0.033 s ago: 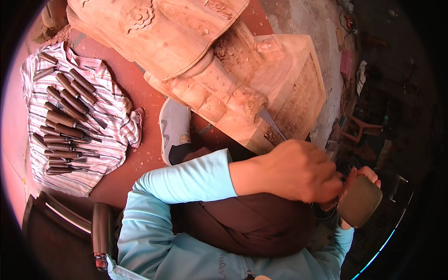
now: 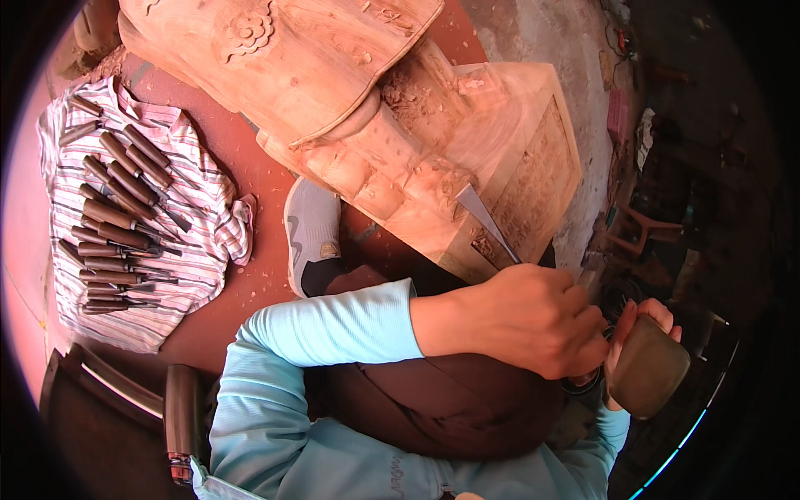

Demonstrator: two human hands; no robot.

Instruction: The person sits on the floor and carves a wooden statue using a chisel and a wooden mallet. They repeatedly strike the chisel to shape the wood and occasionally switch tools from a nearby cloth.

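My left hand (image 2: 537, 323) is closed around a chisel (image 2: 487, 223), its handle hidden in the fist. The steel blade points up and left, its wide tip at the carved foot end (image 2: 442, 187) of a wooden carving (image 2: 283, 67). To the right, my right hand (image 2: 654, 313) grips what looks like a wooden mallet (image 2: 648, 367) with a rounded, squarish, olive-brown head. Its handle is mostly out of sight. The mallet head is close beside my left fist, at the chisel's rear end. Wood chips lie on the carving's flat base (image 2: 542, 179).
A striped cloth (image 2: 196, 258) on the red floor at left bears several chisels (image 2: 125, 183) with brown handles. My grey shoe (image 2: 312, 229) is beside the carving. A dark chair arm (image 2: 182, 408) stands at lower left, and a small reddish stool (image 2: 637, 229) at far right.
My left hand and the chisel have shifted slightly down and right, and the blade tip has drawn back a little from the carved foot. The mallet has moved slightly right and down.
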